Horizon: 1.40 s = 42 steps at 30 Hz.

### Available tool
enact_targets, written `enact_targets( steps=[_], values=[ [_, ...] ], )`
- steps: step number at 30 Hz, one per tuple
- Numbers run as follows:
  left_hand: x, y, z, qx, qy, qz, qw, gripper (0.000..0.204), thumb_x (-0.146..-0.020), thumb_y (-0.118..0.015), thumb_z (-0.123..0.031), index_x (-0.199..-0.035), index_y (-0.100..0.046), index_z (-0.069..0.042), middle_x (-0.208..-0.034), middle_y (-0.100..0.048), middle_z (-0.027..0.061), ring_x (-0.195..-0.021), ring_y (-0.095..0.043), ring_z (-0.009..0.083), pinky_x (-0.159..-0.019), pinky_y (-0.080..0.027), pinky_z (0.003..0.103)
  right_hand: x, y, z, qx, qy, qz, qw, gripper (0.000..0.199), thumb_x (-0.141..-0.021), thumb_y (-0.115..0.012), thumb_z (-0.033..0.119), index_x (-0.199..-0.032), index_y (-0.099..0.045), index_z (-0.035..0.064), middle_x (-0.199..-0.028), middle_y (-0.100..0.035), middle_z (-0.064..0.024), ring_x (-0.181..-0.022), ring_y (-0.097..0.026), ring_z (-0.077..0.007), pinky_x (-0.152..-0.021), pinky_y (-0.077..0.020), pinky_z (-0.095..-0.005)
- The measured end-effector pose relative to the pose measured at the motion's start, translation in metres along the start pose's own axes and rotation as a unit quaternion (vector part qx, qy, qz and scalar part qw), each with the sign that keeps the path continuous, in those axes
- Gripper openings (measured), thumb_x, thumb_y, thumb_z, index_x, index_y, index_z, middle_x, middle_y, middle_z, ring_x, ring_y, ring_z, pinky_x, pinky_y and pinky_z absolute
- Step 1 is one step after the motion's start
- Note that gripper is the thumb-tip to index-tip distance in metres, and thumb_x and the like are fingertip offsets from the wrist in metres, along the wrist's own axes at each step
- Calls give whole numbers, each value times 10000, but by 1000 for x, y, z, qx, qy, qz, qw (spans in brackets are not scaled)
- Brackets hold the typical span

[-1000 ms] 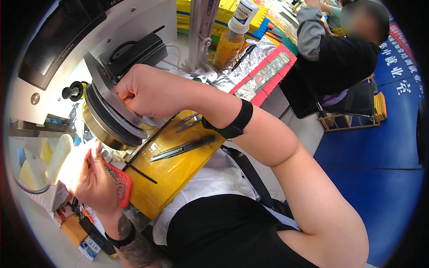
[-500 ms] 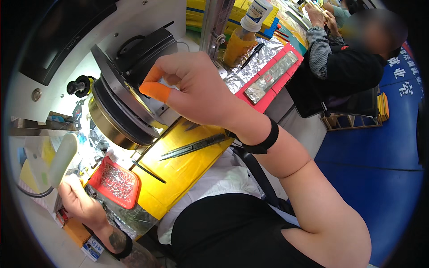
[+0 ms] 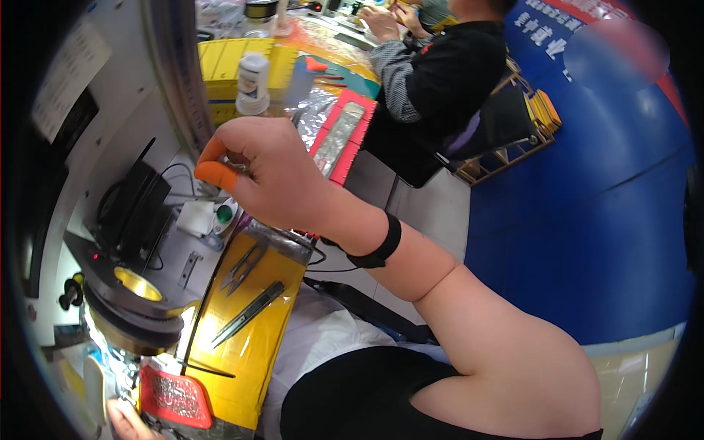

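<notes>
While my left hand (image 3: 129, 423) sits just beside the red tray (image 3: 199, 412) of tiny bits (image 3: 174, 396), lower left in the frame, I cannot tell if it pinches anything. My right hand (image 3: 270, 169) is up left of the middle, thumb and pointing finger bent close in orange covers (image 3: 218, 175); what they hold, if anything, is too small to see. I think I am between small steps, and the next move calls for light, steady fingers. Snips (image 3: 242, 268) and a cutter (image 3: 248, 315) lie on the yellow bench (image 3: 246, 352).

A workshop, as the snips (image 3: 244, 267), utility knife (image 3: 251, 313) and red parts tray (image 3: 201, 412) show.
</notes>
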<state>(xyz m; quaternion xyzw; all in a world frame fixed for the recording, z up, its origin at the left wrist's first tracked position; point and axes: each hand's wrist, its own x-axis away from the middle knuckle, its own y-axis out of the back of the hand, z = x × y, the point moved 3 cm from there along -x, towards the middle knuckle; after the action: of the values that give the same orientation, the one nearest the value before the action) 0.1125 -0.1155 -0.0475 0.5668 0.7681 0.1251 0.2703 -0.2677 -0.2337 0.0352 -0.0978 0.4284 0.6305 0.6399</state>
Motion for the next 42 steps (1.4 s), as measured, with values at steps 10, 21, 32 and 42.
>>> enact_targets(
  steps=[10, 21, 32, 42],
  values=[
    [-13, -20, -17, -30, -62, -11, 998, 239, -1026, -416, -118, -824, -441, 7, -797, -426, 46, -761, -396, 134, -706, -366, 279, -3, 20, -37, 47, -52, -51, 996, 94, -809, -708, -3, -830, -625, -42, -746, -640, -180, -648, -639, -290, -600, -503, -342],
    [0, -18, -23, -83, -92, -58, 991, 236, -1027, -412, -118, -845, -466, 22, -817, -463, 67, -776, -427, 152, -731, -388, 285, -2, 12, -38, 61, -65, -65, 994, 72, -799, -694, -11, -827, -645, -56, -722, -658, -183, -594, -635, -251, -561, -486, -324],
    [16, -15, -38, -120, -122, -109, 979, 239, -1028, -407, -117, -866, -491, 37, -838, -499, 87, -791, -458, 171, -756, -411, 290, 4, 9, -41, 19, -107, -53, 993, 108, -816, -703, 22, -806, -636, -62, -657, -632, -127, -543, -559, -155, -521, -442, -307],
    [79, 54, -59, -101, -40, -172, 979, 205, -993, -382, -64, -891, -503, 67, -900, -525, 129, -852, -481, 216, -829, -408, 306, 21, 9, -41, -49, -305, 74, 948, 197, -873, -682, 178, -866, -676, -20, -670, -602, -22, -628, -530, -84, -563, -422, -263]
  ],
)
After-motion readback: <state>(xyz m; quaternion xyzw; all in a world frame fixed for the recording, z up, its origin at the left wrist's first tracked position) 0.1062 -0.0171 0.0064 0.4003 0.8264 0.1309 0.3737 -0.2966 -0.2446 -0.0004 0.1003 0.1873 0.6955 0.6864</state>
